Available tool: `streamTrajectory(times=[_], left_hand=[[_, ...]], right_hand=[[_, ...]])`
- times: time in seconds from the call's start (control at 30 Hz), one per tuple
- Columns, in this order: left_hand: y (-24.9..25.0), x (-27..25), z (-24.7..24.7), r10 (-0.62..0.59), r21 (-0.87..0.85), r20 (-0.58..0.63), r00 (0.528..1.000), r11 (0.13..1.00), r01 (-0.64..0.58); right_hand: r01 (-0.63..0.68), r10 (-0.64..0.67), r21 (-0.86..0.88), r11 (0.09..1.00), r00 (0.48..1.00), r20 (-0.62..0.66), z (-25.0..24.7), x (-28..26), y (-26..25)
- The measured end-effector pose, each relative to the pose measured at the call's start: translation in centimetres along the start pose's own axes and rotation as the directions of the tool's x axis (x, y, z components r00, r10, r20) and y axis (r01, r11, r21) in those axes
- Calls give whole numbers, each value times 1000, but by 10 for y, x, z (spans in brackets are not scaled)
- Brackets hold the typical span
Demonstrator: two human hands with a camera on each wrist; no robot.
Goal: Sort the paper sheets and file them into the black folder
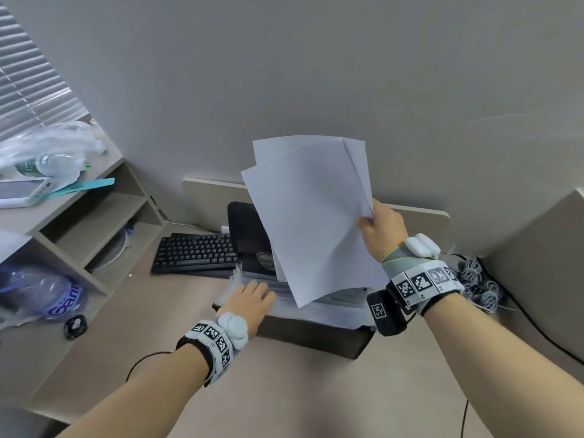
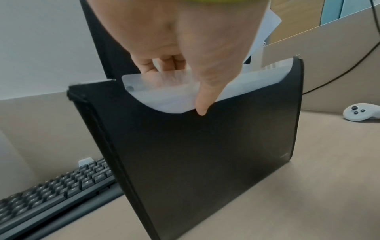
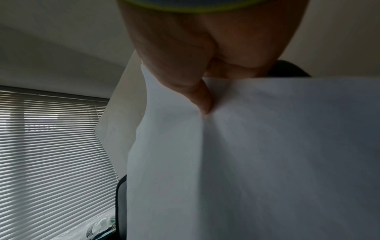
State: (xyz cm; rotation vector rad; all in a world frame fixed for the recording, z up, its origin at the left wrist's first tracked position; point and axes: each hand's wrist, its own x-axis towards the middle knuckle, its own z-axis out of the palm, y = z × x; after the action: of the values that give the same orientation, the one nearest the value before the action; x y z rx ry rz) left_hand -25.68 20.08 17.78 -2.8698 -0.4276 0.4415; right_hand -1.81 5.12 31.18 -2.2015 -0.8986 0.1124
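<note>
Several white sheets (image 1: 311,216) are held above the desk (image 1: 132,349) by the right hand (image 1: 380,230). The thumb and fingers pinch the sheets at their right edge; in the right wrist view the thumb (image 3: 200,99) presses into the paper and creases it. The sheets are fanned, with at least three offset corners visible at the top. Their lower edge hangs over the open top of the folder (image 1: 316,335).

The black folder stands upright on the desk, its front panel (image 2: 205,162) facing the person. Its flap (image 1: 245,229) stands up behind it. Translucent white dividers (image 2: 164,97) show above the curved cut-out of the front panel.

The left hand (image 1: 249,303) reaches into the folder top. In the left wrist view its fingers (image 2: 164,60) curl down among the dividers, and the thumb (image 2: 202,97) lies outside against the front panel, so the hand grips the front part of the folder.

A black keyboard (image 1: 196,252) lies to the left of the folder, close behind it. A white controller (image 2: 360,114) lies on the desk to the right. Open shelves (image 1: 94,222) stand at the left, with plastic bags (image 1: 50,147) on top. Coiled grey cable (image 1: 477,284) lies at the right edge of the desk. Window blinds (image 3: 51,146) hang at the left.
</note>
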Motion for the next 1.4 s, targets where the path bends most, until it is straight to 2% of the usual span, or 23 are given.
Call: streamTrajectory(times=[0.1,0.3,0.47,0.8,1.0,1.2,1.4], left_hand=[[9,-10,2,-14,-39,13,1000,999,14],[11,-24,4,-127,-206,4,992,971,125],[11,-26,3,-165,-241,-4,986,957,160],[6,-29,5,-61,-176,1,998,982,60],[1,-29,14,-30,-221,-45,999,975,19],[-2,-25,10,-152,-459,-41,988,881,117],[-10,-16,3,-112,-392,31,993,913,115]], right_hand=[[2,-2,8,1000,1000,-5,-5,-7,3],[37,-37,29,999,999,-4,-6,-15,5],[30,-30,10,999,999,10,-8,-18,5],[17,-18,24,1000,1000,21,-8,-18,3],[19,-19,25,1000,1000,3,-5,-16,4],[38,-38,32,999,999,0,-3,-15,4],[35,-35,33,999,999,-6,-3,-18,5]])
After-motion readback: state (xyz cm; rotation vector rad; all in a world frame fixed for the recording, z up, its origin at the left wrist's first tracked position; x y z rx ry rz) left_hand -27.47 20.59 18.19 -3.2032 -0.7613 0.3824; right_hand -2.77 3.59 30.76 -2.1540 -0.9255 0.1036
